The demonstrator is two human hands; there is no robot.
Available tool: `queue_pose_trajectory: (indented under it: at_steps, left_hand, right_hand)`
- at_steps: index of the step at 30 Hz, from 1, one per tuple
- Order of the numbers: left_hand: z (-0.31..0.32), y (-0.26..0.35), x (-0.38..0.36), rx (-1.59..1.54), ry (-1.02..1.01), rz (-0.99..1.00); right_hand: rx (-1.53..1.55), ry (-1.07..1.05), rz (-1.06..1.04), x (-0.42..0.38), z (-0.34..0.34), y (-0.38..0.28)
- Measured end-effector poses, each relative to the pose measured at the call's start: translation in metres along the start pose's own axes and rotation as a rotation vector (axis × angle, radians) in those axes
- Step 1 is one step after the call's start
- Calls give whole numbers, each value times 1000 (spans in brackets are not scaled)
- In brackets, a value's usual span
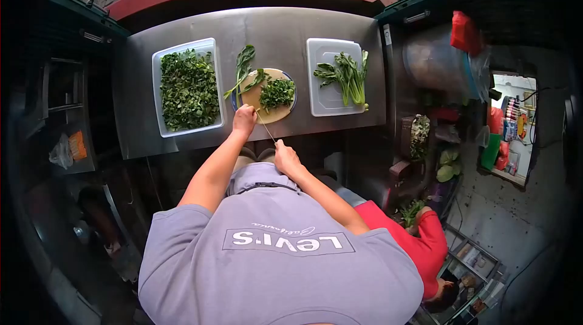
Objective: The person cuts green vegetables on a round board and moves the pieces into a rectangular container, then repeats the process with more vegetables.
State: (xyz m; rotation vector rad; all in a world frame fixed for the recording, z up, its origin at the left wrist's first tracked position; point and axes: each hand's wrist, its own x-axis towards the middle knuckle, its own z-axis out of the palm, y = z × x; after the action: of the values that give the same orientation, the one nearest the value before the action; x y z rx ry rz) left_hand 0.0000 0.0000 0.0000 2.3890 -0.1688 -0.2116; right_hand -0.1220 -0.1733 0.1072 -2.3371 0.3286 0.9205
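Note:
A round wooden cutting board (255, 95) lies on the steel table (279, 27) and carries a heap of chopped greens (277, 92). Whole leafy stalks (244, 71) lie across its left side. My left hand (244, 121) rests at the board's near edge, fingers curled, touching the board. My right hand (286, 157) grips the handle of a knife (265, 126); the thin blade points up toward the board's near edge, next to my left hand.
A white tray (156, 82) full of chopped greens stands left of the board. Another white tray (322, 103) to the right holds whole leafy stalks (347, 76). A person in red (419, 240) crouches at lower right beside crates of vegetables. A large plastic-covered tub (434, 64) stands right of the table.

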Motion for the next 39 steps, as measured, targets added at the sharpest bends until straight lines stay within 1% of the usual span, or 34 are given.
queue_pose_trajectory:
  at_steps: [3,5,8,11,14,18,20,21,23,24,26,27,29,30,31,33,34,35,37,38,39]
  left_hand:
    - [-4,-5,0,-16,10,5]
    - [0,-11,0,5,18,48]
    - [5,-12,1,-2,21,27]
    - [4,-9,-1,-14,14,30]
    - [6,-10,-1,-26,28,67]
    - [11,-13,-2,-22,32,50]
    - [9,-7,-4,-16,51,0]
    - [10,-5,-3,-14,52,2]
    - [14,1,-3,32,63,-123]
    - [16,6,-3,33,59,-123]
    - [18,16,3,-193,123,-200]
    - [14,22,6,-192,124,-200]
    - [4,32,11,-302,130,-286]
    - [0,29,14,-299,134,-307]
    - [-2,24,17,-299,135,-305]
    - [-13,14,25,-131,211,-157]
    - [-19,9,28,-71,213,-93]
    - [-22,7,32,-70,215,-92]
    - [-28,2,44,75,298,25]
    - [-31,0,49,98,226,3]
    - [-34,-2,54,97,229,3]
  right_hand:
    - [40,-3,-21,-1,3,-6]
    - [56,-26,-13,1,5,-8]
    - [47,-22,-38,2,7,-2]
    - [49,-56,5,-4,4,2]
    - [44,-59,20,-11,4,11]
    - [25,-34,40,-9,-2,14]
    - [57,36,74,-5,-1,20]
    - [59,37,73,-4,-4,21]
    - [44,64,32,-2,-9,26]
    - [40,85,21,-1,-11,28]
    - [40,99,21,0,-13,30]
    - [35,117,22,0,-15,29]
    - [33,125,24,-2,-19,28]
    - [37,127,15,-3,-19,28]
    - [40,130,7,-4,-18,28]
    - [44,122,-7,-6,-18,24]
    - [47,113,-19,-6,-18,21]
    - [47,114,-21,-5,-16,20]
    - [12,55,-24,1,-9,19]
    - [9,48,-20,5,-5,20]
    - [7,50,-22,7,-5,20]
